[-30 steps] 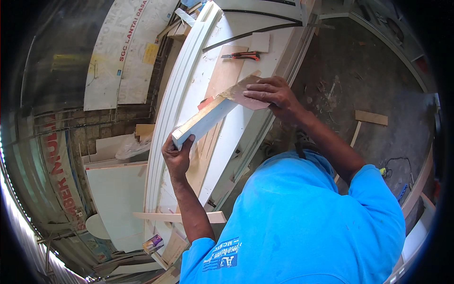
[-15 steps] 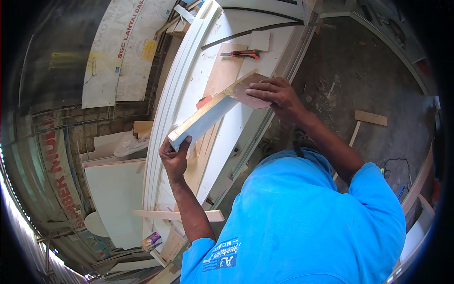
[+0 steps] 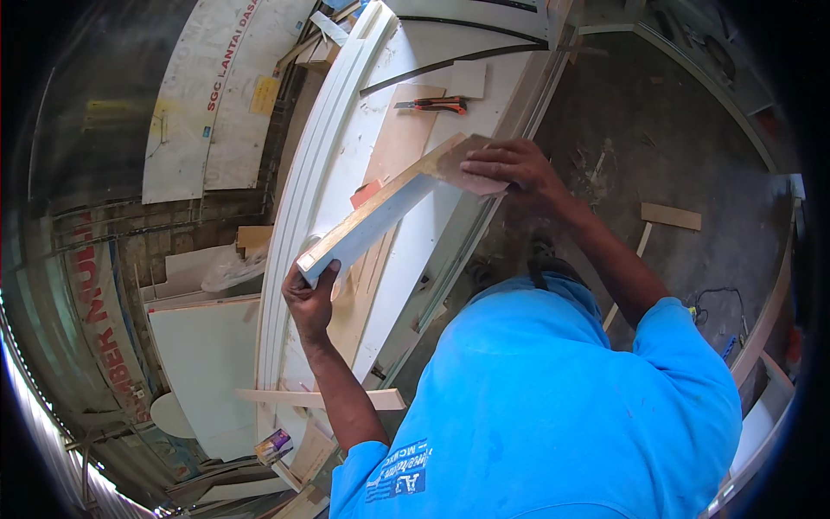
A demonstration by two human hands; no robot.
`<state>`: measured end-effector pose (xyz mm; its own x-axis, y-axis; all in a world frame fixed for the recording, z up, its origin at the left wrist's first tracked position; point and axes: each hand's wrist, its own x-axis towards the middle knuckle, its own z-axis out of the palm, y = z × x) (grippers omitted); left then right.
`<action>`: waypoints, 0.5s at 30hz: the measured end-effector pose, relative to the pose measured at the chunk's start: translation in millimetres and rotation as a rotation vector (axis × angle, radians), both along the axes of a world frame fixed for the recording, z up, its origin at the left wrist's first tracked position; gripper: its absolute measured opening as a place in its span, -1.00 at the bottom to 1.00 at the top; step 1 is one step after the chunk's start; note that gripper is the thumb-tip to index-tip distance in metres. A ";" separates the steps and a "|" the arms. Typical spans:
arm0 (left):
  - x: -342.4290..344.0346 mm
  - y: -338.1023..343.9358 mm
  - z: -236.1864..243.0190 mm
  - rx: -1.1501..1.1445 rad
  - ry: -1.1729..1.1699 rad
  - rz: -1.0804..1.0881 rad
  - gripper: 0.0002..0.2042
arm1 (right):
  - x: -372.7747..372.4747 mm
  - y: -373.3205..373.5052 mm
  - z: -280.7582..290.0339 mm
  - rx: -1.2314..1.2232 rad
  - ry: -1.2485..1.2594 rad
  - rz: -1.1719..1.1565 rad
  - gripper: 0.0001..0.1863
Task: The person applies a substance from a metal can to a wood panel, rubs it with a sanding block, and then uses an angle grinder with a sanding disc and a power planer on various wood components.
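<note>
My left hand (image 3: 309, 298) grips the near left end of a long narrow board (image 3: 367, 227), thumb on its white face and fingers beneath. The board has a bare wood edge turned up and slants away to the right above the white workbench (image 3: 408, 272). Toward its far end my right hand (image 3: 519, 169) holds a flat brown piece (image 3: 451, 163) against that edge, fingers lying over it. Whether this piece is sandpaper or thin board I cannot tell. Under the board, a small orange-red block (image 3: 365, 192) shows partly.
An orange-and-black utility knife (image 3: 439, 105) lies on the bench beyond the board, beside a small white square piece (image 3: 469, 80). A wooden strip (image 3: 385, 400) crosses beneath my left forearm. On the floor at right lies a T-shaped wooden piece (image 3: 671, 216).
My right hand has shifted slightly to the right with the brown piece. My left hand keeps its grip on the board's end. The whole view has drifted a little.
</note>
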<state>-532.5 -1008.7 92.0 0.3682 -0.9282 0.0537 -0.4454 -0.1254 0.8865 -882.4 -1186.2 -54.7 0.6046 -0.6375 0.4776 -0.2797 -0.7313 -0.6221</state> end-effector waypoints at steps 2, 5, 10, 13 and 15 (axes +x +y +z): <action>2.3 1.1 -0.2 0.009 -0.008 0.006 -0.71 | -1.6 -6.2 -11.0 -0.034 0.030 -0.095 -0.39; 5.8 4.1 -0.9 0.034 -0.018 0.019 -0.71 | 3.2 -10.9 -26.3 0.029 0.001 -0.126 -0.39; 2.8 7.0 0.8 0.036 -0.028 0.042 -0.71 | 19.2 -14.6 -41.1 0.084 -0.039 -0.071 -0.39; 4.5 7.6 -1.0 0.041 -0.004 0.053 -0.72 | 24.5 -19.5 -46.8 0.053 -0.082 -0.070 -0.38; 6.7 8.3 -2.3 0.043 -0.016 0.052 -0.72 | 25.0 -20.7 -51.5 0.050 -0.078 -0.072 -0.40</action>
